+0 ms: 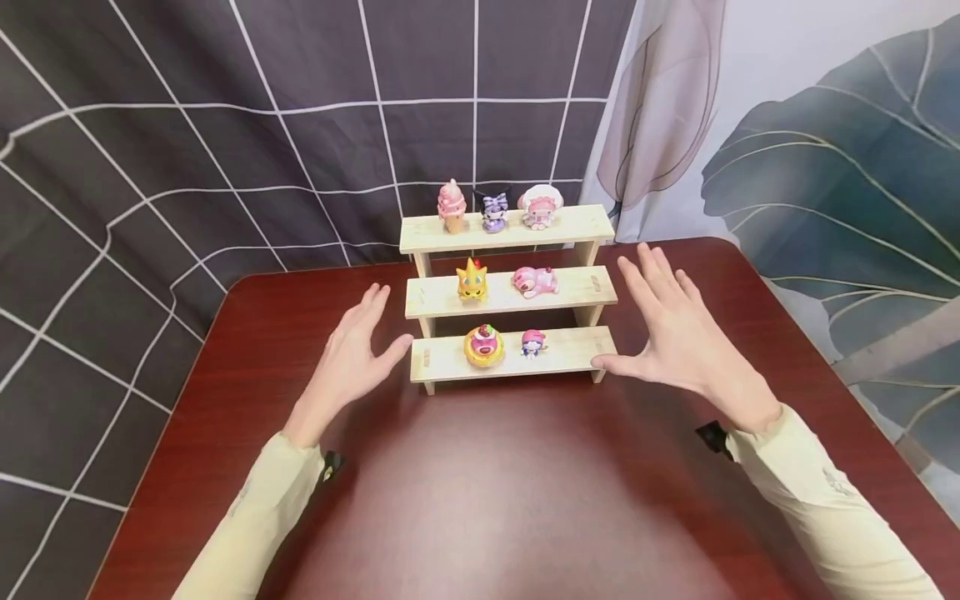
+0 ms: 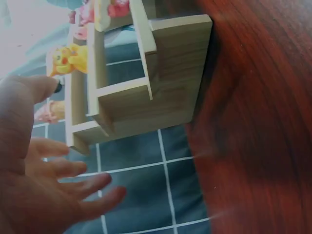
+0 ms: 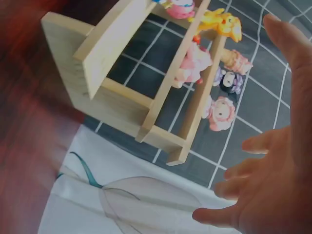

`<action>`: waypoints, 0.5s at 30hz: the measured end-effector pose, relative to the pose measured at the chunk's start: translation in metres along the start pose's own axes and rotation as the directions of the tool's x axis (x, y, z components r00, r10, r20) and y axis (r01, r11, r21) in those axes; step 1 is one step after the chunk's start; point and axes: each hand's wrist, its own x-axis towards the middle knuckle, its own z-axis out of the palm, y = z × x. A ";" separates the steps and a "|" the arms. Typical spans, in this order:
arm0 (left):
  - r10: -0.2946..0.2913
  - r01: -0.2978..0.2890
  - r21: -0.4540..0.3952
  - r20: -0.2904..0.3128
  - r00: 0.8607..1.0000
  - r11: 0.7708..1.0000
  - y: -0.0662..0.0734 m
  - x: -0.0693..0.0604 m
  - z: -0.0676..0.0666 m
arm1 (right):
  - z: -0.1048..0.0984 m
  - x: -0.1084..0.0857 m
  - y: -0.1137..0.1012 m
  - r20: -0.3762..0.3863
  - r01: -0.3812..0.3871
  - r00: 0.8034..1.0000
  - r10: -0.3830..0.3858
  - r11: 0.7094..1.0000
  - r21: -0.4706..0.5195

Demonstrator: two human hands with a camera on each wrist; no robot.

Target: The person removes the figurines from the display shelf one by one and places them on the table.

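Observation:
A three-tier wooden display stand (image 1: pixel 585 342) stands on the table in the head view, with small figurines on every step. My left hand (image 1: pixel 343 358) is held beside its left end, fingers extended and thumb spread toward the lowest step. On the other side my right hand (image 1: pixel 678 337) is spread, its thumb near the lowest step's right end; whether it touches is unclear. Neither hand holds anything. The top step bears a pink ice-cream figurine (image 1: pixel 452 207), a purple figurine (image 1: pixel 495 213) and a white-and-pink figurine (image 1: pixel 540 207). Below are a yellow figurine (image 1: pixel 472 281) and a pink lying figurine (image 1: pixel 535 282).
On the lowest step sit a round orange-rimmed figurine (image 1: pixel 483 346) and a small pink-capped figurine (image 1: pixel 533 343). The dark red table (image 1: pixel 510 500) extends in front. Behind it hangs a dark grid-patterned curtain (image 1: pixel 322 67), with a pale leaf-patterned curtain (image 1: pixel 810 183) at right.

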 end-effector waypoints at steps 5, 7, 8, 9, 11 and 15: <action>0.072 -0.080 -0.093 -0.093 0.993 0.992 -0.009 0.015 0.013 | -0.001 0.011 -0.001 -0.062 0.054 0.997 -0.048 0.994 0.094; 0.084 -0.095 -0.108 -0.109 0.991 0.990 -0.012 0.019 0.019 | -0.001 0.014 -0.003 -0.055 0.057 0.997 -0.050 0.990 0.132; 0.086 -0.099 -0.113 -0.111 0.990 0.989 -0.013 0.021 0.022 | -0.001 0.015 -0.003 -0.050 0.056 0.997 -0.050 0.988 0.141; 0.087 -0.099 -0.119 -0.109 0.990 0.988 -0.014 0.023 0.024 | -0.001 0.016 -0.004 -0.046 0.058 0.998 -0.051 0.987 0.149; 0.086 -0.100 -0.134 -0.104 0.991 0.986 -0.015 0.026 0.028 | 0.001 0.019 -0.005 -0.042 0.061 0.998 -0.055 0.986 0.155; 0.102 -0.121 -0.157 -0.121 0.987 0.980 -0.016 0.032 0.033 | 0.003 0.024 -0.006 -0.057 0.087 0.995 -0.079 0.983 0.161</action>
